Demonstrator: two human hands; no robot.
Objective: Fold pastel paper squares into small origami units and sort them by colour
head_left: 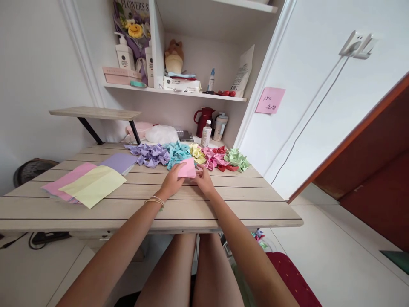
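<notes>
A small pink sheet of paper (187, 168) is held up between my two hands over the middle of the table. My left hand (173, 181) grips its left side, fingers closed on the edge. At its right edge, my right hand (203, 179) has its fingers bent around the paper's lower corner. Just behind lie piles of folded paper pieces: purple (150, 154), blue (177, 153), yellow (197, 152), pink (214, 157) and green (237, 160), with some red ones (227, 168) among them.
Flat yellow sheets (93, 185), pink sheets (68, 181) and purple sheets (119, 162) lie on the table's left. A small raised wooden shelf (96, 113) stands behind them. A bottle (206, 134), a red jug (203, 121) and a tumbler (220, 127) stand at the back.
</notes>
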